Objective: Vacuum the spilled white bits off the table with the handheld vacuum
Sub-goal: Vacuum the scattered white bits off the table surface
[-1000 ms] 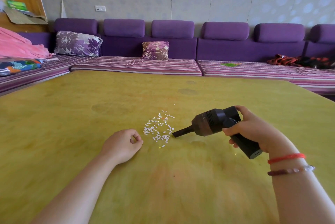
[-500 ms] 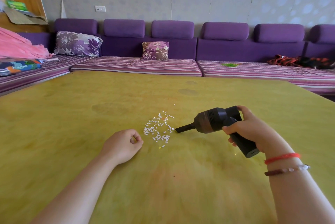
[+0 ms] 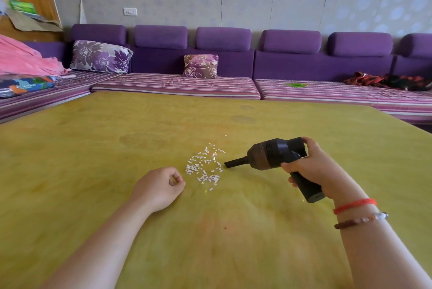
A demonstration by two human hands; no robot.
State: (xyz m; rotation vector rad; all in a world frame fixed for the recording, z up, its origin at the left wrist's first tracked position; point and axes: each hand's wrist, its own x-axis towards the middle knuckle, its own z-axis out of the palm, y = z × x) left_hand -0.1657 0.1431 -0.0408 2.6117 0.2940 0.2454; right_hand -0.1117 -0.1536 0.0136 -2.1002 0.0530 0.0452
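Bits of white (image 3: 203,167), apparently paper scraps, lie in a loose patch on the table (image 3: 93,148) between your two hands, and they look light enough to scatter at any knock, so bring the nozzle in low and slow. Your right hand (image 3: 311,169) wraps the handheld vacuum (image 3: 268,155) by its handle, the sensible place for a small, rigid, probably light tool, nozzle tip just beside the patch. Your left hand (image 3: 159,189) rests on the table, curled, holding nothing.

right hand (image 3: 314,169) gripping handheld vacuum (image 3: 272,157), nozzle beside white bits (image 3: 204,167)
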